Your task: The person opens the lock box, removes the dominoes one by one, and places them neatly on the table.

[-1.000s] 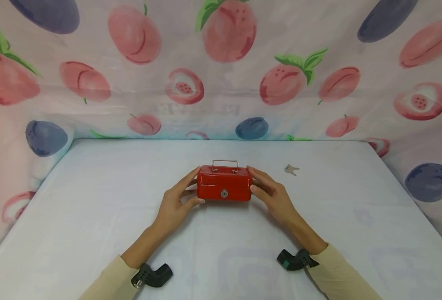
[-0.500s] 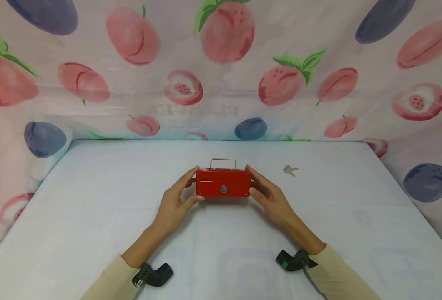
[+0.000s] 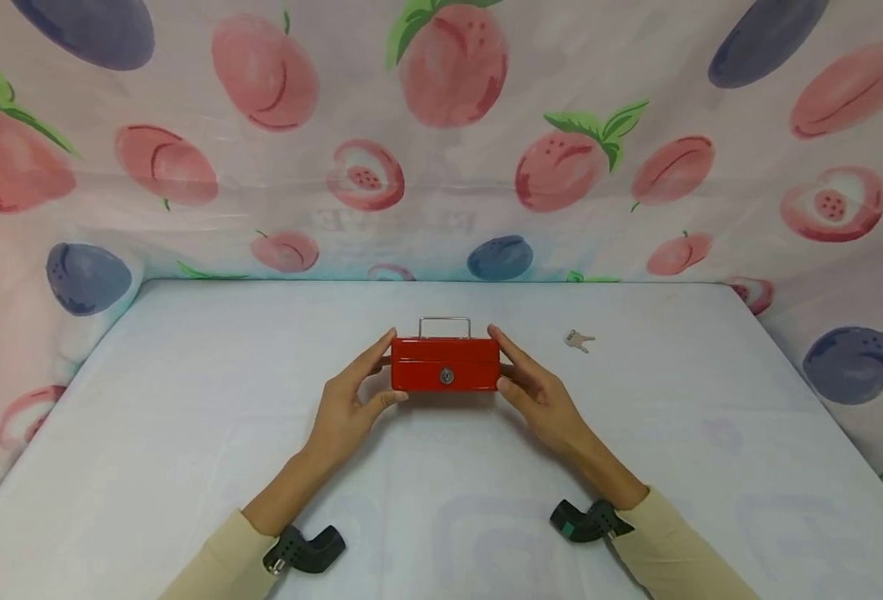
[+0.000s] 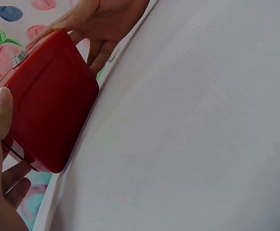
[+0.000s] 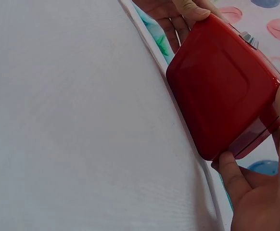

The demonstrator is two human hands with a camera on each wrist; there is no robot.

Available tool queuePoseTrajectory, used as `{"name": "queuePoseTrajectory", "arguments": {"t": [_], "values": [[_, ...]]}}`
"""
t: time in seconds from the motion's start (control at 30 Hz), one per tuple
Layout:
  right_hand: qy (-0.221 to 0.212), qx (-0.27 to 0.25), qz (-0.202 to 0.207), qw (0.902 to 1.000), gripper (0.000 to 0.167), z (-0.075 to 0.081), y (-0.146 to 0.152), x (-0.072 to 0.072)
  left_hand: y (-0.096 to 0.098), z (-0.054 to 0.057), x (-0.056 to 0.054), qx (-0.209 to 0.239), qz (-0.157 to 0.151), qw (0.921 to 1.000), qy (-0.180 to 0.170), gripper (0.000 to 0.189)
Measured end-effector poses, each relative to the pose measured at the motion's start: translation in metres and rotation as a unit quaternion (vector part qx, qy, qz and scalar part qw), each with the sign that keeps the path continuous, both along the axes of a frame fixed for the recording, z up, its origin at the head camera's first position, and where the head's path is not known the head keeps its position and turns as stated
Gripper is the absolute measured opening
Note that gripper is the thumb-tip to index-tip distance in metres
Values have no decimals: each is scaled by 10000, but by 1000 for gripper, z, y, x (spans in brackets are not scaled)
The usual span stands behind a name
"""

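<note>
Head view: I read no clear brand or label on the red cash box [image 3: 446, 374]; faint mirrored lettering shows through the fruit-print backdrop [image 3: 441, 133] behind it, too washed out for me to read. The box sits at the middle of the white table [image 3: 187, 400], lid closed, with its round keyhole [image 3: 446, 377] facing me and its wire handle [image 3: 445, 326] standing upright on top.

My left hand [image 3: 351, 400] grips the left end of the box: thumb curled against the lower front corner, fingers stretched along the top rear edge. My right hand [image 3: 535, 392] grips the right end in the same way. In the left wrist view my thumb [image 4: 3, 108] presses the red face of the box [image 4: 48, 101], with the other hand [image 4: 99, 21] at the far end. In the right wrist view my fingers [image 5: 231, 180] curl under the box [image 5: 222, 82].

A small bunch of keys [image 3: 579, 339] lies on the table to the right of the box, well apart from my right hand. Nothing stands between the keys and the box. Black wrist mounts [image 3: 304, 549] sit at both cuffs.

Against the picture one second ago, the box top is less exposed and its front face is squarer to me; both hands keep their grip at the ends, and the keys have stayed put.
</note>
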State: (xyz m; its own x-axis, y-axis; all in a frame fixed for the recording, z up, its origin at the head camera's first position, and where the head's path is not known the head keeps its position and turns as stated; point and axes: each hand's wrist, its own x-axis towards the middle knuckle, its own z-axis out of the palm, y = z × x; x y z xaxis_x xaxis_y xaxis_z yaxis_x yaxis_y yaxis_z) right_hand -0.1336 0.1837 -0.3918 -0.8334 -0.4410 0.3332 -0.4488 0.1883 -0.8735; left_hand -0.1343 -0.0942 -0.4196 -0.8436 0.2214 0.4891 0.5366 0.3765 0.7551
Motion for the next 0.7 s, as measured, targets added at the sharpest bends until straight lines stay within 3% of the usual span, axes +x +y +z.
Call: {"name": "queuePoseTrajectory", "arguments": {"t": [0.2,0.3,0.5,0.63,0.7], "values": [[199,-32,161,9997,64,-24,6,-13,1,0,-2,162,-46,9999,6,83],[162,-9,153,9998,66,-26,6,-13,2,-1,-3,156,-59,9999,19,83],[231,174,66,9996,66,-5,-2,-2,1,0,-4,29,-47,10000,-11,80],[669,670,-211,9953,64,8,-6,2,1,3,-6,-127,20,9999,35,80],[917,913,-349,9910,65,4,-5,-1,1,4,-8,-183,35,9998,81,80]]}}
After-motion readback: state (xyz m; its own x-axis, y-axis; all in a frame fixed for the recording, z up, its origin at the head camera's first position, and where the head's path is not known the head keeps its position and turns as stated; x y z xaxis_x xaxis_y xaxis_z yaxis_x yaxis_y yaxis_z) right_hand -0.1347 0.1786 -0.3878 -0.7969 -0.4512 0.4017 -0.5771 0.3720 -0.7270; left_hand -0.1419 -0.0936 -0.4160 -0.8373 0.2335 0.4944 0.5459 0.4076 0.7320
